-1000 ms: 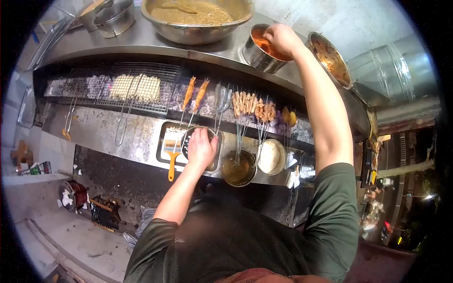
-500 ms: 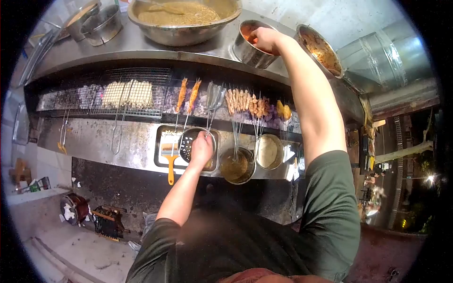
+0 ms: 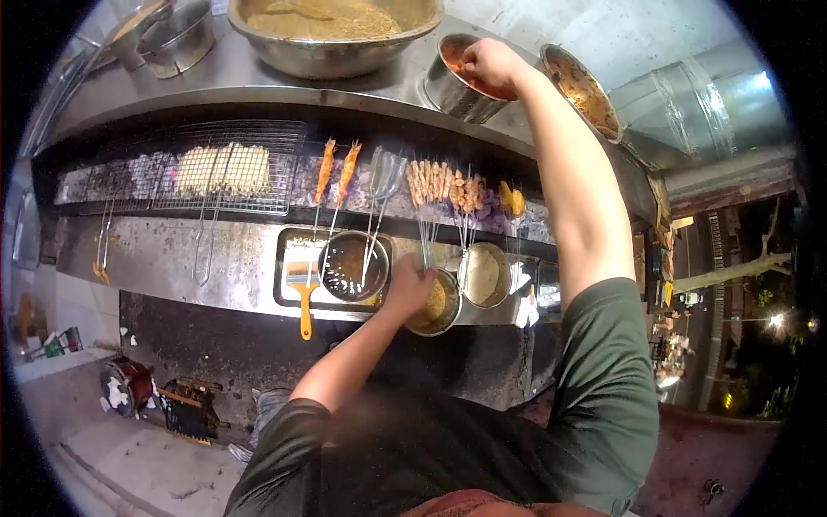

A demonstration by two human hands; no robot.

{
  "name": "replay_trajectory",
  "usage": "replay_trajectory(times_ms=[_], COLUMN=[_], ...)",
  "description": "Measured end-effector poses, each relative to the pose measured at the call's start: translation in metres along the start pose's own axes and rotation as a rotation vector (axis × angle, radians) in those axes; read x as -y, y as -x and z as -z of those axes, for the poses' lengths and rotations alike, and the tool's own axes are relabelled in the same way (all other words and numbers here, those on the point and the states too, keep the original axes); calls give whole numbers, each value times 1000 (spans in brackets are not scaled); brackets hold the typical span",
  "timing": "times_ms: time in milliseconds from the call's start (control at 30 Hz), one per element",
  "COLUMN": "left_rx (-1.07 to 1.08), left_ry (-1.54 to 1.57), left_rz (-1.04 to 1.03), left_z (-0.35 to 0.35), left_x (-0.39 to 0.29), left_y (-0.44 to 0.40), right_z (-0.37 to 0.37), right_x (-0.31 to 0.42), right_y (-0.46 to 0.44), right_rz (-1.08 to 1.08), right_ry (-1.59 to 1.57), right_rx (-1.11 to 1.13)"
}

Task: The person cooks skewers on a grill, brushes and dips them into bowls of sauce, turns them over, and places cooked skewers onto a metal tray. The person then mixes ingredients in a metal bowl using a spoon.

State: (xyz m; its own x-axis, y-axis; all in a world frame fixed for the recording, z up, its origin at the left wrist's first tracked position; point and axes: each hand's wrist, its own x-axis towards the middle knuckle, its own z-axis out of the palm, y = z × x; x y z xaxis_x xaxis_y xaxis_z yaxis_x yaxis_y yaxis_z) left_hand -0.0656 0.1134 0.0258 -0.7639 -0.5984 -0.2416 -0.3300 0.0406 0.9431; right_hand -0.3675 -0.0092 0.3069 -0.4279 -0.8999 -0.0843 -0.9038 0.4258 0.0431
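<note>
My left hand [image 3: 411, 288] is closed at the handle ends of the meat skewers [image 3: 428, 183], over a round metal pot [image 3: 444, 320] of yellowish-brown seasoning. Its fingertips are partly hidden. On the upper shelf, my right hand [image 3: 495, 64] is bent into a tall metal pot [image 3: 441, 96] of red seasoning powder [image 3: 457, 53], with its fingers pinched together at the powder. More meat skewers [image 3: 467, 195] lie just right of the first bunch, over the coals. Left of them are a dark flat skewered item [image 3: 388, 174] and two orange skewers [image 3: 347, 171].
A wire grill basket [image 3: 284, 142] holds pale food [image 3: 222, 169] over the coals. An orange-handled brush [image 3: 305, 302] lies on a tray [image 3: 284, 267] beside a pot of dark liquid [image 3: 351, 263]. A large bowl [image 3: 336, 60] and a sauce pot [image 3: 579, 90] stand on the shelf.
My left hand has let go of the dark flat item's skewers and moved right to the meat skewer handles. My right hand has shifted slightly within the red powder pot.
</note>
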Motion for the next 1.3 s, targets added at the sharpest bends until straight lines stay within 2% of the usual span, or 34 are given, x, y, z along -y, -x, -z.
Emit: replay_trajectory(times_ms=[67, 133, 167, 200, 300, 367, 400, 467, 600, 667, 800, 867, 900, 933, 1033, 1133, 1167, 1200, 1267, 1300], left_rx=[34, 65, 51, -70, -108, -210, -187, -264, -332, -265, -250, -525, -582, -550, -520, -340, -246, -219, -33, -67], left_ry=[43, 41, 101, 0, -89, -199, -261, -256, -222, -214, -343, -618, -712, -721, -615, -216, -170, -148, 228, 158], left_rz=[85, 133, 175, -10, 68, 36, 92, 60, 57, 139, 161, -192, -292, -353, -291, -8, 68, 34, 274, 218], left_z=[-18, -30, -41, -43, -34, -40, -40, -40, -32, -25, -16, -20, -22, -25, -31, -20, -15, -20, -13, -14], left_x=[13, 18, 28, 25, -7, -6, -6, -12, -24, -29, -34, -37, -42, -45, -48, -33, -29, 2, -17, -14], left_y=[-11, -22, -28, -26, -20, -21, -23, -20, -19, -19, -18, -7, -2, 3, 9, -10, -16, -30, -28, -29], right_z=[-7, 0, 6, 3, -7, -14, -16, -21, 0, 2, 1, -12, -10, 0, 32, 19, 20, 32, 31, 16], right_x=[-18, -13, -6, -10, -14, -19, -17, -15, 10, 9, 11, -6, -6, -6, -4, -21, -29, -19, -11, -13], right_y=[0, 6, 15, 13, 7, -3, -7, -14, 3, -3, -2, -22, -17, -11, 5, 12, 15, 42, 83, 102], right_rz=[52, 71, 20, 37, 93, 144, 171, 133, 273, 289, 257, 317, 311, 303, 77, 115, 109, 104, 176, 254], right_ry=[-56, 91, 46, 56, 98, 34, 83, 123, 104, 134, 122, 121, 108, 99, 135, 213, 176, 139, 69, 37], right_rx=[-38, -46, 0, 31, 35, 66, 95, 88, 256, 208, 74, 92, 54, 11, 13, -270, -390, -507, -774, -922])
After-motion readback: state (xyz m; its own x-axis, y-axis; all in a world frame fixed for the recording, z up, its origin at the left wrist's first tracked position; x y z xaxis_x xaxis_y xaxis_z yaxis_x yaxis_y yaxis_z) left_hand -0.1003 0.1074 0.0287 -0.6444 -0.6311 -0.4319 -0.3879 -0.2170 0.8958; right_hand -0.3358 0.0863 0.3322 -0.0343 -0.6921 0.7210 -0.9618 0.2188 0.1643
